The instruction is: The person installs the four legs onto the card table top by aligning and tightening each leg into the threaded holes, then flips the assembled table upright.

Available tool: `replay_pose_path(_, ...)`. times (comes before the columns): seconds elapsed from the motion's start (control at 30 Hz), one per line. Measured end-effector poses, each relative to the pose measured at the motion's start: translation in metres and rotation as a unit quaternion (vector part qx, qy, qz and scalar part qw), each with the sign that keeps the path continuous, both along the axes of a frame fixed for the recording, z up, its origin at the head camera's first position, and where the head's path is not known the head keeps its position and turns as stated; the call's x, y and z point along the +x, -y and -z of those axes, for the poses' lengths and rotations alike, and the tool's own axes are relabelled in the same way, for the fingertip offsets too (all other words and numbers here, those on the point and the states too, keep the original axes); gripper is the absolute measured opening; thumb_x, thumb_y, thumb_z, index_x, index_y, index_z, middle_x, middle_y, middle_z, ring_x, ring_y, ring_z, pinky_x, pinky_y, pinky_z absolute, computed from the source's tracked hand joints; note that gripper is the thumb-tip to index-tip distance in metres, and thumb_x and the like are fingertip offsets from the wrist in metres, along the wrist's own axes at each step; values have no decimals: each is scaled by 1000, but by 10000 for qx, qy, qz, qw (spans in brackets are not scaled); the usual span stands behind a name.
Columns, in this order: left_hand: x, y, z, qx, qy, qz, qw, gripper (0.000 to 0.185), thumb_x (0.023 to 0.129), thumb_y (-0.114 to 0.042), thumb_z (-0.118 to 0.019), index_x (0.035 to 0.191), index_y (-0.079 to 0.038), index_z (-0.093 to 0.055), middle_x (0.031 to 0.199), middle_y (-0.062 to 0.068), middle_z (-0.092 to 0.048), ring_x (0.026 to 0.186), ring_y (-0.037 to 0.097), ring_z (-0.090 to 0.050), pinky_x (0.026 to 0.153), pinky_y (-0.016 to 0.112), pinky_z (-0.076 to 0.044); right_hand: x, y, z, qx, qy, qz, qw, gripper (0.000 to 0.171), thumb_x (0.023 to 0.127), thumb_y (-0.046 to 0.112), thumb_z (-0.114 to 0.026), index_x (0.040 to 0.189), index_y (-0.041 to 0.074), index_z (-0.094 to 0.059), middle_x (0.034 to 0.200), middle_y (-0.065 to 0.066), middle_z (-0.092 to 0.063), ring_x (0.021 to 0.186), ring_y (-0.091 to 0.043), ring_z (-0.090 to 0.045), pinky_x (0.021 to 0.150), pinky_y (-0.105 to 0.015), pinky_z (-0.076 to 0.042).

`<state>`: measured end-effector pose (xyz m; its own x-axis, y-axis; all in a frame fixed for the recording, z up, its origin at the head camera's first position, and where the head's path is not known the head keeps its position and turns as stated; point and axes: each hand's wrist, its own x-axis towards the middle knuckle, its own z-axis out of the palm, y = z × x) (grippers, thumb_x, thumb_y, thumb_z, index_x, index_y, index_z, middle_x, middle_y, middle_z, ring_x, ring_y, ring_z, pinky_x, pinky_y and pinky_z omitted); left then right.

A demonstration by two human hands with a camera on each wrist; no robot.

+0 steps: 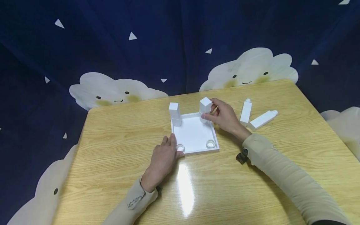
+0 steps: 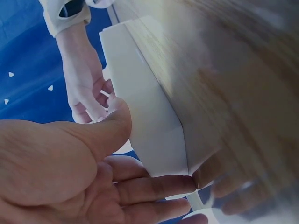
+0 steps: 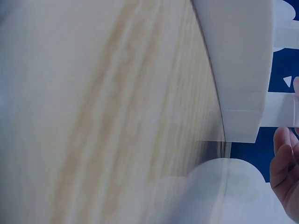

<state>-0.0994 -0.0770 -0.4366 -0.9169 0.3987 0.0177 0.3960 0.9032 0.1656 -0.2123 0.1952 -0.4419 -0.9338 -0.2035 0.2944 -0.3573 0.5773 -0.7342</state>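
1. So, biggest thing first: we've got a wooden table with a dark blue cloud-print curtain hanging behind it.
2. Near the middle of the table sits a white square tray with a ringed socket in each corner. The two near sockets are bare. The far-left one already carries a white post standing upright.
3. Our left hand lies flat on the table with relaxed, mostly straight fingers, fingertips touching the tray's near-left corner. The left wrist view shows the thumb and fingers against the tray edge, not wrapped round it.
4. Our right hand pinches a second white block post at the tray's far-right corner, thumb and fingers curled around it. The post stands upright, long axis vertical, right over that corner socket. We can't tell whether it's fully seated or just resting on top.
5. That post lies straight ahead of the right hand and diagonally across the tray from the left one, so the right is clearly the nearer.
6. Two more white posts lie on their sides on the table just right of the right hand, well apart from the left.
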Motion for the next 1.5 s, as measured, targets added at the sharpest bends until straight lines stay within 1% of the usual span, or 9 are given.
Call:
replay_pose_path(0.23, 0, 0, 1, -22, -11, -1, 10000, 85, 91, -45, -66, 145, 15, -39, 137, 29, -54, 129, 46, -50, 90, 59, -52, 0, 1, -1, 127, -55, -28, 9999, 53, 83, 32, -84, 124, 7, -61, 86, -3, -59, 69, -18, -52, 58, -28, -42)
replay_pose_path(0.37, 0, 0, 0, -14, -3, -3, 10000, 85, 91, -45, -66, 145, 15, -39, 137, 29, -54, 129, 46, -50, 90, 58, -52, -1, 2, -2, 63, -31, -38, 10000, 51, 83, 29, -84, 122, 6, -61, 85, -5, -59, 69, -19, -51, 58, -27, -42)
replay_pose_path(0.5, 0, 0, 0, -14, -28, 13, 10000, 84, 91, -45, -65, 145, 15, -39, 137, 30, -54, 129, 46, -50, 89, 58, -52, -1, 1, -2, -25, 1, -26, 10000, 46, 85, 25, -83, 119, 4, -61, 85, -6, -60, 69, -19, -52, 58, -26, -42)
replay_pose_path(0.67, 1, 1, 0, -69, -117, 46, 9999, 84, 91, -45, -66, 144, 15, -40, 136, 30, -55, 128, 46, -52, 88, 56, -54, 1, 1, -3, -231, 100, -64, 9997, 40, 86, 20, -82, 117, 5, -61, 86, -5, -61, 69, -20, -54, 57, -24, -43)
replay_pose_path(0.9, 0, 1, 1, -83, -41, 40, 9999, 84, 92, -45, -65, 145, 15, -39, 137, 30, -54, 129, 46, -51, 89, 57, -53, 3, -1, -2, -228, 128, -84, 9996, 36, 90, 15, -73, 122, 4, -59, 88, -4, -62, 68, -19, -55, 54, -23, -41)
replay_pose_path(0.97, 0, 0, 1, -91, -49, 40, 9999, 84, 92, -45, -65, 145, 15, -39, 137, 30, -54, 129, 46, -51, 89, 57, -53, 3, -1, -2, -234, 127, -81, 9996, 36, 90, 15, -73, 121, 4, -59, 88, -4, -62, 69, -19, -55, 54, -23, -41)
replay_pose_path(1.23, 0, 0, 1, -48, -21, 24, 10000, 84, 92, -44, -65, 145, 15, -39, 136, 31, -54, 129, 47, -50, 90, 58, -52, 2, -3, 0, -231, 134, 5, 9996, 38, 89, 20, -78, 118, 6, -58, 89, -3, -65, 72, -18, -58, 61, -24, -45)
replay_pose_path(1.5, 1, 0, 1, -90, -121, 50, 9999, 83, 91, -45, -66, 143, 15, -41, 134, 30, -56, 127, 46, -52, 88, 56, -53, 1, -4, 2, -282, 32, -9, 9996, 36, 89, 21, -79, 115, 6, -59, 87, -3, -65, 71, -18, -59, 61, -21, -45)
